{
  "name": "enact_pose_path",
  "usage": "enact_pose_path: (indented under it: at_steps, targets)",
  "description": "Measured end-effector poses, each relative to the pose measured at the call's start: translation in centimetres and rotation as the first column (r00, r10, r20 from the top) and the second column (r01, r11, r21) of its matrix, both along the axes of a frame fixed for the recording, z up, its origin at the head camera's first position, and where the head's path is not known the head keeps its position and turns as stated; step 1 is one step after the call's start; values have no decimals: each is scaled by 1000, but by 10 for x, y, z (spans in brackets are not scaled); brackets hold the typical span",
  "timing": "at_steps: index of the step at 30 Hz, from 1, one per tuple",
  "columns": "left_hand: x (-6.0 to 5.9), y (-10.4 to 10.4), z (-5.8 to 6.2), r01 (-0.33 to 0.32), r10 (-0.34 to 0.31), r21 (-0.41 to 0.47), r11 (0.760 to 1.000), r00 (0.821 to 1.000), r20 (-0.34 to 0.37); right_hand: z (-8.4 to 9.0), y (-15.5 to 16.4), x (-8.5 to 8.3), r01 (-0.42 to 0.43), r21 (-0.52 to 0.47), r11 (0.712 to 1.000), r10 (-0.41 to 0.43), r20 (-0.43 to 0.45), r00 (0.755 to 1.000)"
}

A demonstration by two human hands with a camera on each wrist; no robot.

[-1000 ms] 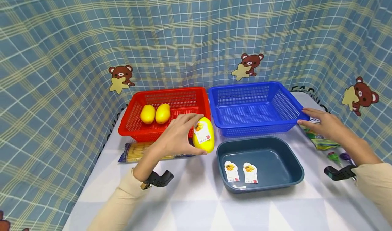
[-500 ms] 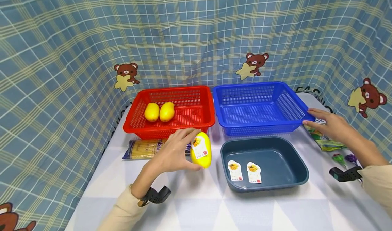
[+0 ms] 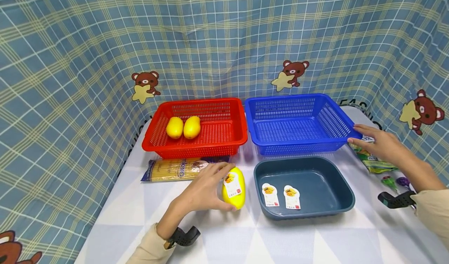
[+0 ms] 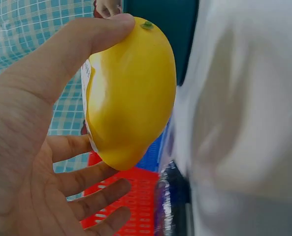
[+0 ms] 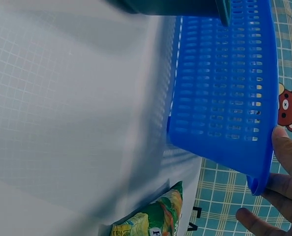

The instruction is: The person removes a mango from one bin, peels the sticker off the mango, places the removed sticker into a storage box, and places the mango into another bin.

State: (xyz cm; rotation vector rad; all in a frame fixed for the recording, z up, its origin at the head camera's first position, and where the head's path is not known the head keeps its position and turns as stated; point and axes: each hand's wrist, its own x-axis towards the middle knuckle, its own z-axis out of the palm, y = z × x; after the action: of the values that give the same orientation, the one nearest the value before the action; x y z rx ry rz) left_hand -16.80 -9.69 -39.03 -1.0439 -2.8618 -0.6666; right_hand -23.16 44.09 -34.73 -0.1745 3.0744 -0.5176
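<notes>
The yellow mango (image 3: 234,188) with a white label sits in the left hand (image 3: 205,190), its fingers (image 3: 216,169) curled over the top and the thumb pressed against its underside, low over the table (image 3: 224,236) just to the left of the dark teal tray (image 3: 345,194). In the left wrist view the mango (image 4: 131,98) rests between the thumb and the loosely spread fingers (image 4: 94,194) below it. Two more white labels (image 3: 280,196) lie flat inside the tray, to the right of those fingers. Just beyond the fingertips a packet of spaghetti (image 3: 179,168) lies along the front of the red basket (image 3: 224,137), which holds two bare mangoes (image 3: 183,127) side by side in its far left part. Across the table, the right hand (image 3: 380,143) rests at the near right corner of the blue basket (image 3: 298,124), its fingers (image 3: 357,128) fairly straight and touching the rim; the right wrist view shows the thumb on the rim (image 5: 264,177) and fingers (image 5: 256,221) under it. Beneath that hand lies a green snack bag (image 3: 373,163), with small green and purple things (image 3: 394,181) nearer the wrist, too small to tell.
</notes>
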Motion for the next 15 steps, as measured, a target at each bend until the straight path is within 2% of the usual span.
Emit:
enact_pose_path:
  at_steps: [9,12,15]
  targets:
    - [2,3,-20,11,-10,-6,1000,999,54,4,0,-1,-19,14,1000,19,-11,1000]
    - [4,1,-22,11,-10,-14,1000,996,85,9,-4,-1,-49,76,996,54,-66,996]
    - [3,0,-24,12,-12,-2,1000,995,97,19,-11,1,-75,140,987,100,-180,978]
